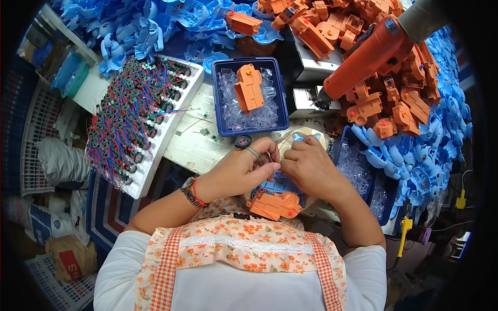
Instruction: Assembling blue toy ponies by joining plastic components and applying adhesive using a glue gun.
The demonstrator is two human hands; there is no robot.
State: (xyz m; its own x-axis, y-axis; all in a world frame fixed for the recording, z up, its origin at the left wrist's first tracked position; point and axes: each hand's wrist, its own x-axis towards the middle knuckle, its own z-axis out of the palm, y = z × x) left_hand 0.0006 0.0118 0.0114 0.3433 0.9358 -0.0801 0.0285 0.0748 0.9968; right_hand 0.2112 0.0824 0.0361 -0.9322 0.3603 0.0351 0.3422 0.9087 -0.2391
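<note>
My left hand (241, 168) is closed in a pinch around thin wires (255, 153). A small round black speaker (242, 141) hangs at the wires' end, beside the index finger. Fingers curled, my right hand (314, 168) meets the left thumb tip; what it grips is hidden. Beneath both hands lies a light blue plastic part (282, 184), mostly covered. An orange plastic gearbox (275, 205) with a red tip rests close to my apron, below the hands. Just beyond the fingers is a pale, rounded piece (317, 136) with some blue in it.
A white foam tray (176, 111) at the left bears many wired circuit boards and speakers. Ahead, a dark blue bin (221, 124) holds clear plastic pieces and an orange gearbox (249, 87). An orange power screwdriver (363, 59) hangs at the right, near heaped gearboxes (410, 103) and blue shells (415, 171).
</note>
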